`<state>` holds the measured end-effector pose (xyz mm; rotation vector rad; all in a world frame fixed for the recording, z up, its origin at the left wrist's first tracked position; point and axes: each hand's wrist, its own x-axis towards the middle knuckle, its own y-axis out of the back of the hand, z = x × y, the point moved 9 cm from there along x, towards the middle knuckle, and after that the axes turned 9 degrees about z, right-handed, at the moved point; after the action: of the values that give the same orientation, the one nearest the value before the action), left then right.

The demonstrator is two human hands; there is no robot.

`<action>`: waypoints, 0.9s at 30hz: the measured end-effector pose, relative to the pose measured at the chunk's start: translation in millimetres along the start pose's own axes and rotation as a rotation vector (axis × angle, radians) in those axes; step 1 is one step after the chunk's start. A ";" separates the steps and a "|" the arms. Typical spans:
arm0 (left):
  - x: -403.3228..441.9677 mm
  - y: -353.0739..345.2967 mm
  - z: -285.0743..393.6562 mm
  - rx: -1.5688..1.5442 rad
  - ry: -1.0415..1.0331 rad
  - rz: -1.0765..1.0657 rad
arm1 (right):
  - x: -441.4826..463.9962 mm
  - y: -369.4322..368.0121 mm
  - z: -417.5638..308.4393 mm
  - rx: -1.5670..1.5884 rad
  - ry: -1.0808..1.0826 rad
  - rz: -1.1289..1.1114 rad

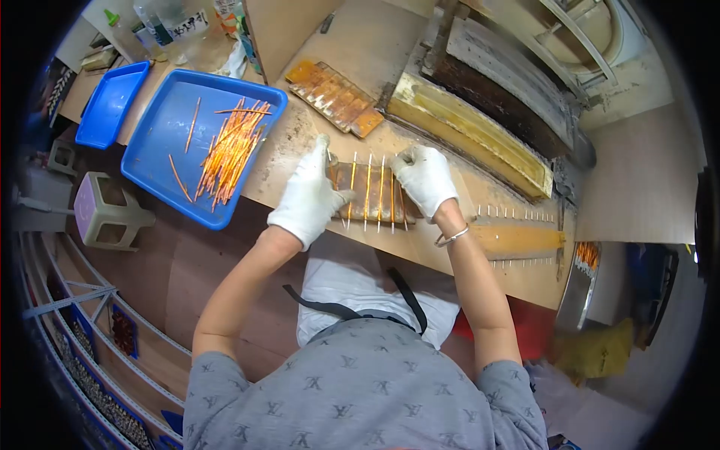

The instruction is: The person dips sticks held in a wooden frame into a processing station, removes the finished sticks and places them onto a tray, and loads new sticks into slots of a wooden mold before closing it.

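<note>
My left hand (pixel 309 196), in a white glove, rests at the left end of a brown, stained board (pixel 360 180). Its thumb and forefinger are spread apart beside the outermost stick. Across the board lie several thin orange sticks (pixel 368 191) with pale ends, spaced side by side. My right hand (pixel 426 180), also gloved, is at the board's right end with its fingers curled together by the last sticks. Whatever those fingertips grip is hidden by the glove.
Left of my hands, a blue tray (pixel 154 142) holds a heap of loose orange sticks (pixel 231 154). A stained slatted block (pixel 336 97) lies behind. A long yellow trough (pixel 472 135) stands back right, before dark machinery. Right, an amber slab (pixel 517 238) has pale pins along both edges.
</note>
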<state>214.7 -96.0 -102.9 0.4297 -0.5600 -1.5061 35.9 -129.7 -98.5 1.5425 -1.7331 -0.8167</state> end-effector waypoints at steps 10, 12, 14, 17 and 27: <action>5.8 -7.6 11.0 0.050 -0.101 0.015 | 15.6 -47.5 -46.2 -0.034 0.077 -0.231; 5.3 -8.8 8.1 0.023 -0.106 0.028 | 17.0 -54.4 -58.0 0.003 0.141 -0.312; 3.9 -5.0 7.2 0.024 -0.111 0.063 | 22.0 -60.4 -58.6 0.141 0.162 -0.343; 2.3 -0.9 1.8 -0.003 -0.073 0.110 | 18.0 -60.8 -55.3 0.422 -0.020 -0.436; 2.4 3.8 13.2 0.060 -0.215 0.210 | 6.6 -63.3 -66.9 0.413 -0.007 -0.717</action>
<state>209.9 -97.2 -89.8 0.2473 -0.7969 -1.3439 126.3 -144.3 -110.5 2.5132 -1.3965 -0.8148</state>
